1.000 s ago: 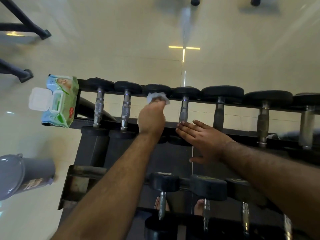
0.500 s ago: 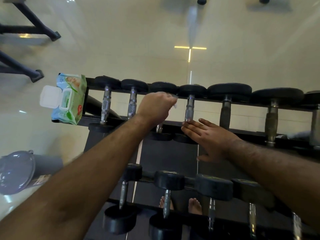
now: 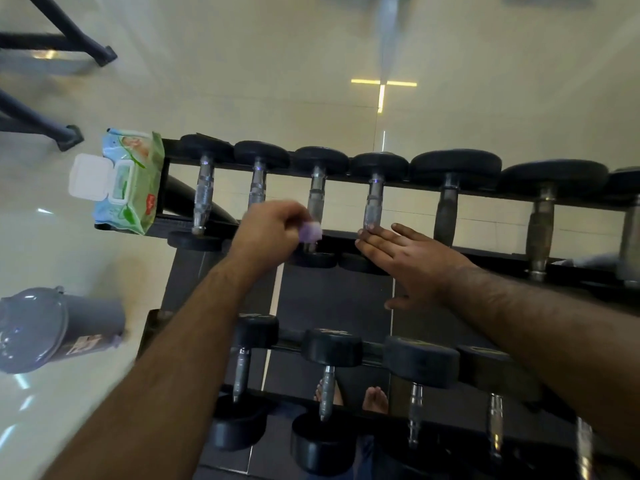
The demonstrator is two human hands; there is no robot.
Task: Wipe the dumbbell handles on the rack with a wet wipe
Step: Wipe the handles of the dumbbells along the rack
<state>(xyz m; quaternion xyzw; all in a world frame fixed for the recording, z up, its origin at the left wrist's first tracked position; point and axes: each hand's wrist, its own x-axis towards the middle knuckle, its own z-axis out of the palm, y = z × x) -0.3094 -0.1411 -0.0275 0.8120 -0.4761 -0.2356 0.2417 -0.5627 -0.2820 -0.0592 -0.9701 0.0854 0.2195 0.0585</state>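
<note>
— Chrome handle (image 3: 316,202), third dumbbell, top rack (image 3: 485,252): status?
— Left hand (image 3: 268,232) fingers pinch the wet wipe (image 3: 309,233) against its near end. Right hand (image 3: 412,258) lies flat, fingers straight, on the rail.

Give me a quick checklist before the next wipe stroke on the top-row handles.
1. Wipe in left hand: ok, gripped.
2. Wipe against third handle from the left: ok, at its near end.
3. Right hand clear of that stroke: ok, flat by the fourth handle.
4. Wipe pack for a refill: ok, lid open at the rack's left end.
5. Wipe still moist: cannot tell.
6. Bin within reach: cannot tell.
</note>
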